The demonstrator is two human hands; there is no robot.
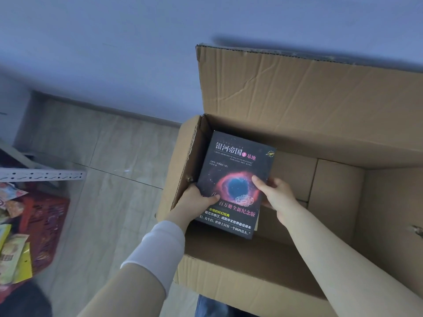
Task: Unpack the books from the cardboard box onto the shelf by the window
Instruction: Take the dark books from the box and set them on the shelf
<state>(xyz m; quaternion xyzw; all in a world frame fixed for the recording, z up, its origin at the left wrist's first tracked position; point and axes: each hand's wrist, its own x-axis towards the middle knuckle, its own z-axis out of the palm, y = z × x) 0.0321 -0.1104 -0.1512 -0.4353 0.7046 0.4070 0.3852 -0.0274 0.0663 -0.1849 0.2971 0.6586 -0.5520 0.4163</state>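
Showing at far left: white perforated shelf rail (45, 175), snack packets (13, 255) below it, both blurred and cut off by frame edge. Bare floor (109, 191) between shelf and box. Left hand (196, 199) grips book's left edge, thumb on cover, fingers hidden underneath. Book (235, 170), dark cover with nebula, held tilted inside left end of cardboard box (297, 99). Right hand (278, 197) clamps right edge, thumb on top. Flaps open; box interior right of book free; right wall cut off.

The black book (231, 165), a red-blue nebula on its cover, is tilted face up at the left end of the open cardboard box (389, 202).
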